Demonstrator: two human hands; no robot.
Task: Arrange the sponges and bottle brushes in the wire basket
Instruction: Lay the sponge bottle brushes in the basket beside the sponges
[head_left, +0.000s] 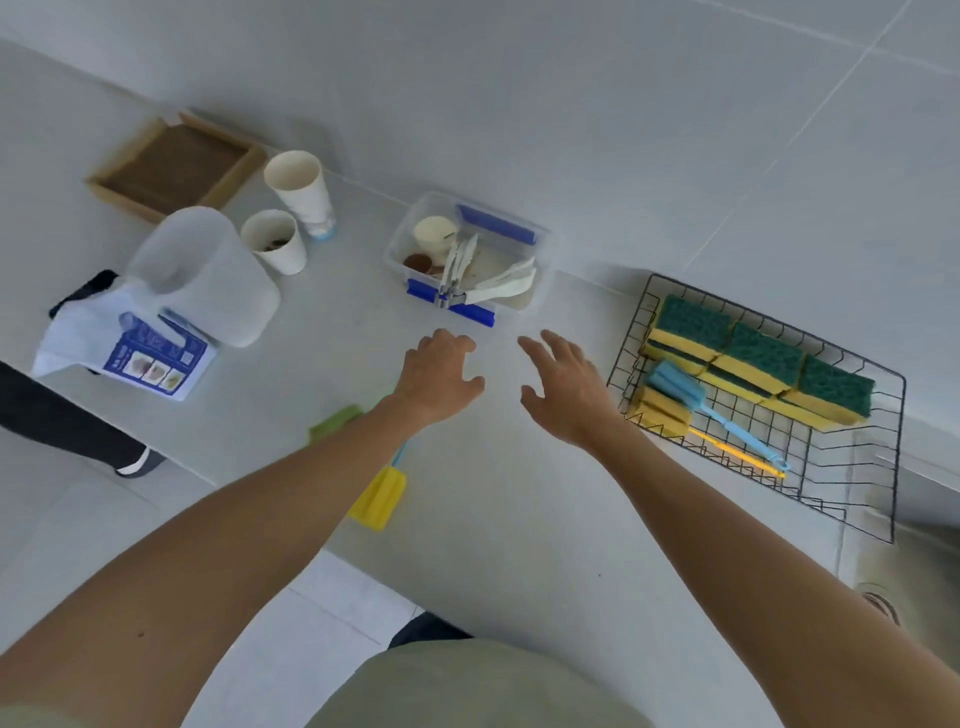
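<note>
A black wire basket (852, 512) stands at the right of the white counter. Along its far side lie three yellow sponges with green scouring tops (761, 353). In front of them rest a blue bottle brush (680, 387) and a yellow bottle brush (662, 413), handles pointing right. On the counter under my left forearm lies a yellow sponge-headed brush (378, 498) with a blue handle, and a green piece (335, 422) shows beside the arm. My left hand (439, 376) and my right hand (563, 387) hover over the counter's middle, fingers apart, holding nothing.
A clear plastic box with blue clips (543, 249) holds white utensils just beyond my hands. Two paper cups (298, 189), a translucent jug (208, 273), a printed packet (150, 358) and a wooden tray (174, 166) stand at the left. The counter's near edge runs under my forearms.
</note>
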